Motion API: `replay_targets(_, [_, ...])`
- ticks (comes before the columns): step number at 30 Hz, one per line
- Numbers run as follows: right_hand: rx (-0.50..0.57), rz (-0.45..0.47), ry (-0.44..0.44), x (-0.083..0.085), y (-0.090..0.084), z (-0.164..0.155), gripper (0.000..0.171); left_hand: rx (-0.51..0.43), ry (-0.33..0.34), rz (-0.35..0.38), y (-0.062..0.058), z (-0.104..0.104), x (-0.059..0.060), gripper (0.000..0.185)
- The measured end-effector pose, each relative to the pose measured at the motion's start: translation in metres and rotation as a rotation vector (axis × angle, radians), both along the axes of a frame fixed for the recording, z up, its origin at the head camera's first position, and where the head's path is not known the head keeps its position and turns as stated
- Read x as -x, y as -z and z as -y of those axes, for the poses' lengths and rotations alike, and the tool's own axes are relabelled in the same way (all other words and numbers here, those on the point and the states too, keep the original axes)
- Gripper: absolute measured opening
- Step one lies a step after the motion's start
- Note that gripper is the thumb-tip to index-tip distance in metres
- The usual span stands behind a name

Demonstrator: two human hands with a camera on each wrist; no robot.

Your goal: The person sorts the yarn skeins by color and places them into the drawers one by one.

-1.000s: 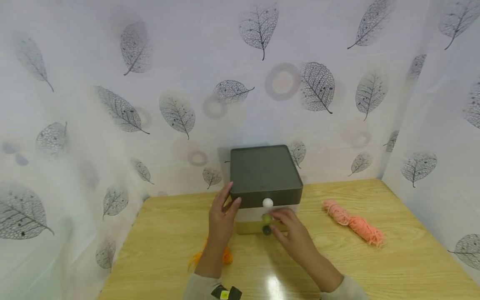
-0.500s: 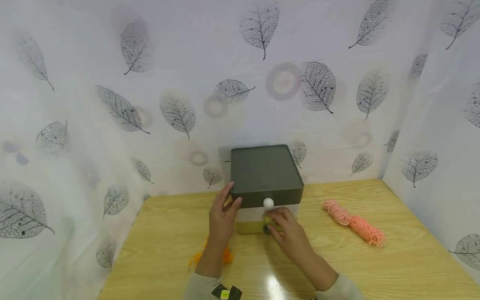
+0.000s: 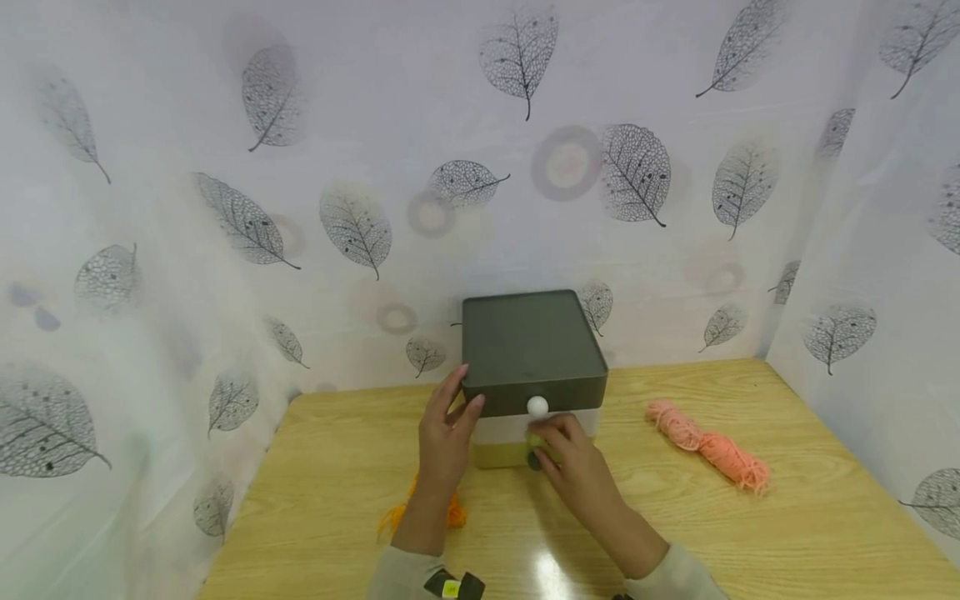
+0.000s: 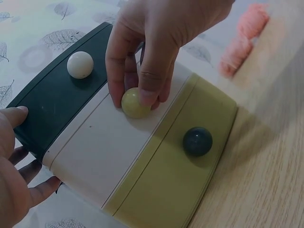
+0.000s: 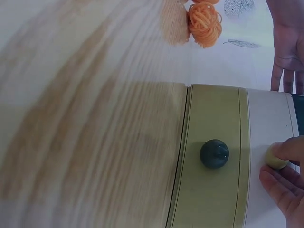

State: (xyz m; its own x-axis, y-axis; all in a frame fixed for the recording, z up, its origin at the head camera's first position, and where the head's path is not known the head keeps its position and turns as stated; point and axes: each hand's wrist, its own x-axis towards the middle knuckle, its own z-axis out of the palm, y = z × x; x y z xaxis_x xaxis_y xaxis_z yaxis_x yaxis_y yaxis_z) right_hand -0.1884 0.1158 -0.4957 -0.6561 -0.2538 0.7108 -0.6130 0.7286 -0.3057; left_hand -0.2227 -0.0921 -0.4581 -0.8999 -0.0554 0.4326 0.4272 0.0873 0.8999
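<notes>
A small three-drawer box (image 3: 532,337) stands against the back wall, its drawers dark green, white and olive from top to bottom. My right hand (image 3: 576,467) pinches the yellow-green knob (image 4: 131,105) of the white middle drawer (image 4: 102,145) between thumb and fingers. That drawer sits flush with the others. My left hand (image 3: 442,437) steadies the box's left side with fairly straight fingers, the thumb at the front edge of the dark top drawer (image 4: 57,99). Above the pinched knob is a white knob (image 4: 80,65), and below it a dark green knob (image 4: 197,141).
To the right on the wooden table (image 3: 330,467) lies a bundle of pink and coral yarn (image 3: 708,447). Orange yarn (image 5: 204,24) lies left of the box, partly behind my left forearm in the head view. A leaf-printed sheet (image 3: 405,100) covers the walls behind.
My right hand has moved slightly left and its fingers have closed round the yellow-green knob. The left hand and the box stay in place.
</notes>
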Motion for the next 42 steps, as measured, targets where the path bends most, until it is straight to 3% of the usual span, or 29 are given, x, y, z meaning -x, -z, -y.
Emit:
replay_targets(20, [0.033, 0.006, 0.013, -0.008, 0.0, 0.002, 0.041, 0.007, 0.005, 0.005, -0.002, 0.0, -0.002, 0.05])
replay_targets(42, [0.045, 0.035, -0.014, -0.027, 0.001, -0.003, 0.039, 0.026, 0.005, 0.017, -0.003, 0.001, -0.003, 0.051])
